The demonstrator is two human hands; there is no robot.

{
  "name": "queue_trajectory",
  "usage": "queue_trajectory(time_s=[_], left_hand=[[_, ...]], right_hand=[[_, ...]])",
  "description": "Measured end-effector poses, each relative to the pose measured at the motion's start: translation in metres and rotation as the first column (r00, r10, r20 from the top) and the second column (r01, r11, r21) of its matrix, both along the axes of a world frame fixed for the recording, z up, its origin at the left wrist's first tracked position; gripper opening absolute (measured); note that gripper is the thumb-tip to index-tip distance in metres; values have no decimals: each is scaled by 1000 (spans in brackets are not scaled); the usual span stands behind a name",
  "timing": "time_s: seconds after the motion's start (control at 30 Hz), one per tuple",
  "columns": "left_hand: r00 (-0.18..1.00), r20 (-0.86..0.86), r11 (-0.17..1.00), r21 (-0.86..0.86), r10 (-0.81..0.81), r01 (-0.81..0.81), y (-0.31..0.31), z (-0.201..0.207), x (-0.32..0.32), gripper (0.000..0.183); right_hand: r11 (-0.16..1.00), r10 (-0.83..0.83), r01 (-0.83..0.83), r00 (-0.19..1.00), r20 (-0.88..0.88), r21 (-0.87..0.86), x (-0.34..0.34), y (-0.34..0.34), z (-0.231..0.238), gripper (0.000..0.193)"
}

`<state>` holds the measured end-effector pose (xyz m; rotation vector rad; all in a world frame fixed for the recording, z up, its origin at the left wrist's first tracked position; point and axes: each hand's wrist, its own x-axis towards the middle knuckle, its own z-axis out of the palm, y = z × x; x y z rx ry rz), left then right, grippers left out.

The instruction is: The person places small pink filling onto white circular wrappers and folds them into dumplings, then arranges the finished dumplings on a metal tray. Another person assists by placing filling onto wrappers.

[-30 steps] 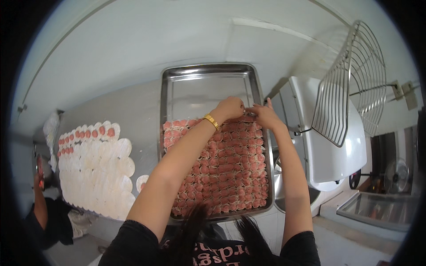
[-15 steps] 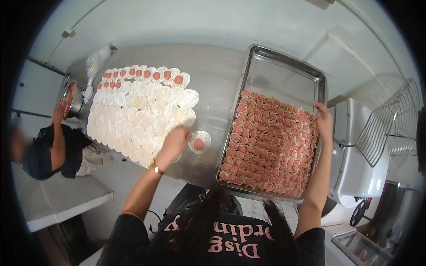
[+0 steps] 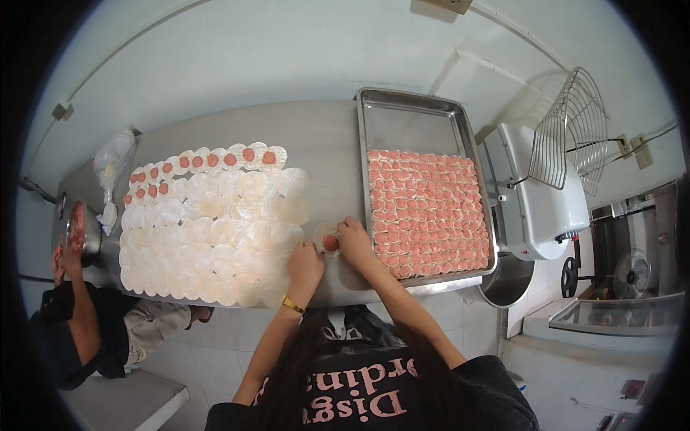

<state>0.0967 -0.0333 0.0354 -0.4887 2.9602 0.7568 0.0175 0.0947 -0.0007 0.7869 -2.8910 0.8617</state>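
Between my hands, near the front edge of the metal table, lies a round dumpling wrapper (image 3: 320,232) with a ball of pink meat filling (image 3: 330,243) on it. My left hand (image 3: 306,270) is closed at the wrapper's left edge, fingertips pinched on it. At its right edge my right hand (image 3: 355,243) pinches the rim from above. Left of them spreads a sheet of overlapping pale wrappers (image 3: 215,244); the farthest ones carry meat balls (image 3: 249,154). On my right, filled open-topped dumplings (image 3: 428,215) stand in tight rows in a metal tray (image 3: 361,136).
At the far left a person's hands (image 3: 70,260) are at a bowl of meat (image 3: 88,233). A plastic bag (image 3: 115,158) lies by the wall. Right of the tray stand a white machine (image 3: 535,201), a wire rack (image 3: 571,133) and a metal pot (image 3: 509,276).
My right hand has left the tray's right rim and come to the filled wrapper. My left hand has moved from the wrapper sheet to the same wrapper. The view has shifted.
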Motion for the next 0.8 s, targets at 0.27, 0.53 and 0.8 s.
queue_trajectory(time_s=[0.27, 0.53, 0.8], left_hand=[[974, -148, 981, 55, -174, 184, -14, -17, -3, 17], [982, -179, 754, 652, 55, 77, -24, -41, -8, 18], [957, -287, 878, 450, -31, 164, -23, -41, 1, 29]], right_hand=[[974, -227, 227, 974, 4, 7, 20, -3, -4, 9], [762, -429, 582, 783, 451, -285, 52, 1, -21, 25], [504, -187, 742, 594, 782, -443, 58, 0, -36, 24]])
